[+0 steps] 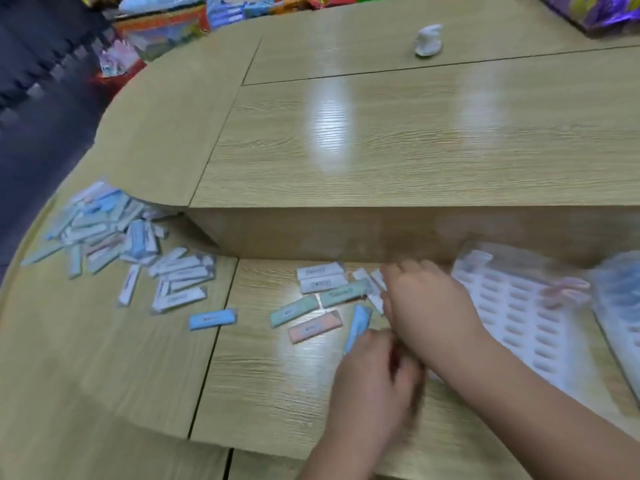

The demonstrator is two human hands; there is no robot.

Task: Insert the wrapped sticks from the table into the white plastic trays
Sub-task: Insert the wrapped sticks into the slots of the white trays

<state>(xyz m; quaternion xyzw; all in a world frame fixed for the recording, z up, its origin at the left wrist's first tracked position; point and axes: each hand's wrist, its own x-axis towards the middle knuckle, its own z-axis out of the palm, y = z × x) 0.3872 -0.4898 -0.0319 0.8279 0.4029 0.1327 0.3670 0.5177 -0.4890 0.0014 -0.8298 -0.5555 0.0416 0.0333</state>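
Left hand (375,375) looks to be pinching a blue stick (359,325). Right hand (427,306) is palm-down over the loose sticks (322,282), grip lost in blur. White tray (512,306) sits just right. Take one stick, line it up with a slot, seat it fully.

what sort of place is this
Likely a shop or small packing room: a wood-grain table strewn with wrapped sticks, white plastic trays, and colourful packaged goods piled behind.
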